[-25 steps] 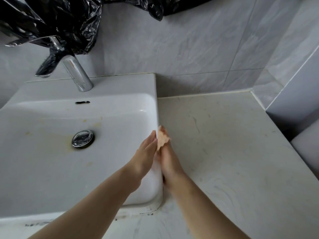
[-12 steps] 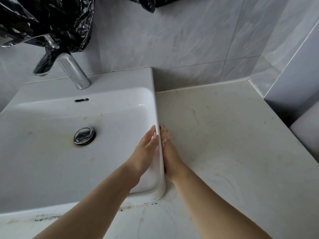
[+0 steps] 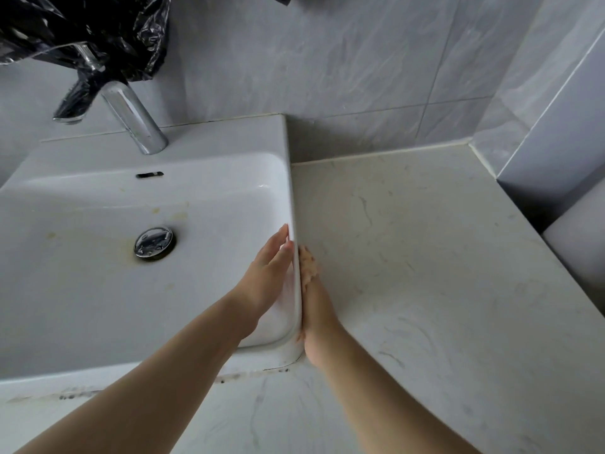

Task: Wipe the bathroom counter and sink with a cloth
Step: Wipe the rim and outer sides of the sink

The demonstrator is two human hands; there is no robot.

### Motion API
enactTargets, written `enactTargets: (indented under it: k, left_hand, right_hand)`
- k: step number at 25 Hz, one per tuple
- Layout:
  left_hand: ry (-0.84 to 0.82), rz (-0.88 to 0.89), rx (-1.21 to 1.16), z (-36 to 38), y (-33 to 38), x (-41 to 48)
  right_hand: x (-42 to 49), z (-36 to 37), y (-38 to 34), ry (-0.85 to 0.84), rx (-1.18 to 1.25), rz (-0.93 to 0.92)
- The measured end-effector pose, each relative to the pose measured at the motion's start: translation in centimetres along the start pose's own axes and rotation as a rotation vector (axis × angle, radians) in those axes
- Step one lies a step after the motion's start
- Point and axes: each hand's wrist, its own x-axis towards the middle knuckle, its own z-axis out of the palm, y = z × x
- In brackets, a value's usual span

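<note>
Staining around the drain suggests the sink is not yet wiped; the left hand lies flat-fingered inside its right wall, and the right hand presses the cloth flat on that wall's outer face, at the left edge of the counter, itself apparently mostly pending.

Only one view is given: a wide-angle camera worn on the head, pointed forward and steeply down from close range. The white rectangular ceramic sink is framed at left, the pale veined stone counter at right, grey marbled wall tiles above.
</note>
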Motion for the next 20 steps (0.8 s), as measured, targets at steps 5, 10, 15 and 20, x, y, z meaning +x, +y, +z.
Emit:
enactTargets:
  k: [5,10,15,20]
  left_hand:
    - [0.001,-0.01,-0.019,0.0,0.1,0.0]
    - [0.004,-0.026,-0.005,-0.5,-0.1,0.2]
    - [-0.021,-0.017,-0.057,-0.8,0.1,0.1]
    - [-0.056,-0.101,0.191,-3.0,-0.2,-2.1]
  right_hand:
    - [-1.2,0.4,1.6,0.048,0.052,0.056]
    - [-0.2,0.5,-0.5,-0.007,-0.015,0.055]
    - [-3.6,1.5,0.0,0.098,-0.149,-0.132]
    - [0.9,1.9,-3.2,0.124,-0.321,-0.264]
